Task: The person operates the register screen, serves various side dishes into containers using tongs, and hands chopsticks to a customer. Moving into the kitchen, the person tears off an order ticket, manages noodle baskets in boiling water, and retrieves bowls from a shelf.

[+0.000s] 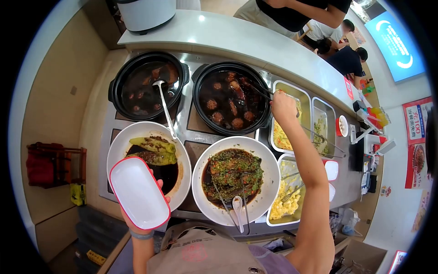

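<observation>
1. Our right hand (284, 107) closes around a pair of dark tongs (262, 88), whose arms reach ahead and left from the grip into a black pot (230, 132). We cannot tell whether the tips are clamped on anything in the dark sauce.

2. Meatballs (237, 123) and other browned pieces sit in that pot, just left of the right-hand grip.

3. Our left hand (129, 222), mostly hidden beneath, clasps a red-rimmed white dish (140, 192), fingers showing along its right edge. The dish overhangs a white bowl (185, 176) of green peppers (153, 145), directly beyond the left grip.

4. Farther ahead of that hand, a ladle (165, 107) leans from a second black pot (115, 91); between the two hands, nearer our body, stands a bowl (272, 176) of herb-topped food.

5. We judge the step in hand to be working the tongs among the pieces, with the dish held ready, well apart from them.

6. As we read it, the next move calls for a firm squeeze on one piece, and a level dish against drips.
</observation>
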The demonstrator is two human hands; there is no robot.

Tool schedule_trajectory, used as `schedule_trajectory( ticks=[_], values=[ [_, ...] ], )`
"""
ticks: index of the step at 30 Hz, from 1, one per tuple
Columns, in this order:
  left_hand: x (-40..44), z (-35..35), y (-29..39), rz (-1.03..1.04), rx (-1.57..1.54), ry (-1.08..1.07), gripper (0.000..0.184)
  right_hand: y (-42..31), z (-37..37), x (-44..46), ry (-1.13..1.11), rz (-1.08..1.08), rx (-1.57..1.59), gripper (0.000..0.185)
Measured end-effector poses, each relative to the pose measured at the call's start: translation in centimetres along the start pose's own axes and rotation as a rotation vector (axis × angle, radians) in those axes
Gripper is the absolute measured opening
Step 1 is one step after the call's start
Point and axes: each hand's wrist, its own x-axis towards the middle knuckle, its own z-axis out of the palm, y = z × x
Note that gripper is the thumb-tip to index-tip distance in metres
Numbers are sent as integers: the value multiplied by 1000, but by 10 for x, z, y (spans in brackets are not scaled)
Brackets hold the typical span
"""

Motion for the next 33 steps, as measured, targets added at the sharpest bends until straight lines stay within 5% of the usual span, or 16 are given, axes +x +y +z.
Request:
schedule_trajectory(
  ticks=[2,18,22,24,33],
  values=[
    [2,-3,2,14,-8,6,71,-3,3,-4,106,8,-98,8],
    [50,20,10,-89,29,-7,67,-16,10,23,-86,111,26,14],
    [94,11,5,-80,-65,96,59,7,9,11,13,158,222,22],
    [120,23,-5,-125,-25,-80,56,20,10,7,87,162,409,29],
    [245,28,-62,-206,-82,-151,51,52,34,-14,41,228,1033,28]
  ],
)
